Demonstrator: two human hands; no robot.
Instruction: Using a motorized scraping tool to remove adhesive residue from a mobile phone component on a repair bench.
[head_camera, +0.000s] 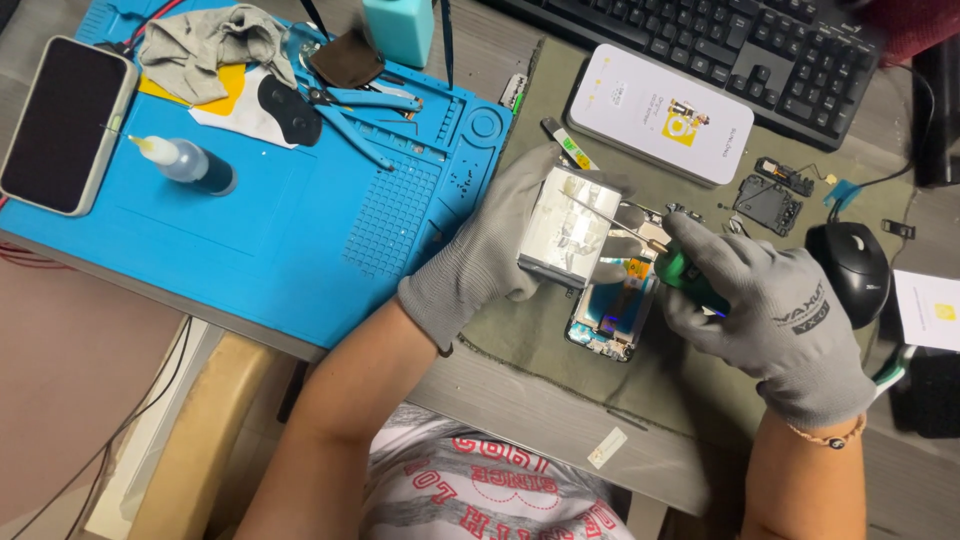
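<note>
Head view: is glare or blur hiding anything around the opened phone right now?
In the head view, light is even with soft shadows; the silver battery in the left hand glares brightly, washing out its surface; the opened phone beneath is dim and partly hidden by the right hand gripping a green-handled tool; the edges look slightly soft.

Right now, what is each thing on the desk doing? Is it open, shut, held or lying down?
Left hand: gloved, grip shut on battery.
Battery: held tilted above opened phone.
Right hand: gloved, grip shut on green tool.
Green tool: held, tip at the phone.
Opened phone: back off, insides showing.
Bottle: lying on blue mat.
Dark phone: screen off.
Mouse: untouched.
</note>
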